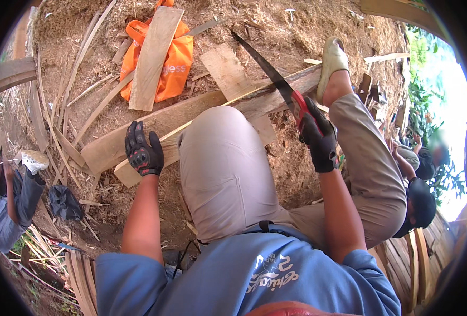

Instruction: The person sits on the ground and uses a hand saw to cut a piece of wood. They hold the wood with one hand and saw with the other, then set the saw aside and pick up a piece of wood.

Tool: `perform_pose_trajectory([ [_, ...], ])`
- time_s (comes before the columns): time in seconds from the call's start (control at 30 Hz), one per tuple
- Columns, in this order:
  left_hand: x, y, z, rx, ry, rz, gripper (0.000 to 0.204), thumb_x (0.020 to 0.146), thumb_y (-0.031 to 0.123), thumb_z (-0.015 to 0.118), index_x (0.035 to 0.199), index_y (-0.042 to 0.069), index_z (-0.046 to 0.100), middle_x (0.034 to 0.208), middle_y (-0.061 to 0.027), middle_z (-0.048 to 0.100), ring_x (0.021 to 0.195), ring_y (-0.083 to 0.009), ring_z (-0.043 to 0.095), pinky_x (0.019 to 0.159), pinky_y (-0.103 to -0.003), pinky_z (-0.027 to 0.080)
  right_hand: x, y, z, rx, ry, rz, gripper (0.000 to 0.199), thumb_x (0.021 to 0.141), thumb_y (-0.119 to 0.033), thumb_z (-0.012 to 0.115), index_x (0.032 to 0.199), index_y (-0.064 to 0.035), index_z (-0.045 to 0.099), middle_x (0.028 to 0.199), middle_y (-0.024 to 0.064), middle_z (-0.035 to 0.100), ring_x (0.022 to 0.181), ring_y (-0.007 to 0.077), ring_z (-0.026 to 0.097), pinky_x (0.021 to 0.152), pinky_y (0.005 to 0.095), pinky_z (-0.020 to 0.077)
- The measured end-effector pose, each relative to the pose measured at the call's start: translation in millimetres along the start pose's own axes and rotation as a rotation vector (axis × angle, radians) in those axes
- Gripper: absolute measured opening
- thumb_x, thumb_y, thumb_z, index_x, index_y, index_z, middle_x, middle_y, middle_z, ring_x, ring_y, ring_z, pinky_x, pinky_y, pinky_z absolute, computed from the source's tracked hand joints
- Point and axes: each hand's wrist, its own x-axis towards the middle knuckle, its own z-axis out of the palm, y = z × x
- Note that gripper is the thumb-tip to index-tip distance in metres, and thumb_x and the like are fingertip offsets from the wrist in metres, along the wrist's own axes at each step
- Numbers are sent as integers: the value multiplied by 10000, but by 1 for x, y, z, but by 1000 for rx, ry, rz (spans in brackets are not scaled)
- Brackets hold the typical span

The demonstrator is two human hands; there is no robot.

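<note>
My right hand (318,136), in a black glove, is wrapped round the red and black handle of a hand saw (268,67). The saw's long curved blade points up and left, crossing above a long wooden beam (262,102). My left hand (144,151), also gloved, lies with fingers extended at the left end of the beam and a wide plank (104,147) beside it. My bent knee covers the beam's middle. My shoe (332,60) is by the beam's far right end. Whether the blade touches wood cannot be made out.
An orange bag (178,68) lies beyond the planks, with a loose board (157,52) across it. Thin wood strips (80,58) and sawdust litter the ground. A black bag (65,203) sits at left near a seated person (15,195). Other people (420,203) sit at right.
</note>
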Motion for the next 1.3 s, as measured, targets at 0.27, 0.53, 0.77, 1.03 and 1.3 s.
perform_pose_trajectory([
  [0.27,9,1,3,-11,4,-11,483,999,260,654,1430,47,608,1494,-196,589,1398,-397,540,1184,-524,415,5,-2,-3,48,-17,10,473,1080,-221,633,1536,-98,617,918,-37,640,741,48,555,653,237,482],
  [0.53,8,-1,2,-34,21,-9,496,976,256,669,1422,51,599,1472,-199,589,1380,-410,542,1176,-533,421,0,-5,6,-206,11,-83,463,1083,-205,617,1537,-115,621,924,-29,655,771,54,565,685,250,496],
  [0.77,4,-9,5,-49,51,16,486,993,267,655,1421,45,596,1466,-208,595,1381,-414,540,1172,-539,424,-1,3,13,-110,90,-96,412,1075,-196,622,1473,-109,684,914,-23,665,792,43,569,680,240,488],
  [1.03,-11,-10,16,-7,162,51,484,1009,289,643,1435,69,584,1515,-186,570,1421,-393,516,1212,-540,373,5,-1,7,-284,97,-225,411,1063,-269,650,1449,-138,704,1097,113,792,990,152,697,914,325,538],
  [1.3,-21,-10,21,-51,194,18,469,1013,289,635,1420,57,616,1527,-166,583,1437,-379,509,1227,-515,375,-10,28,15,-337,141,-391,412,1071,-333,639,1458,-203,696,929,116,792,782,168,683,746,381,535],
])
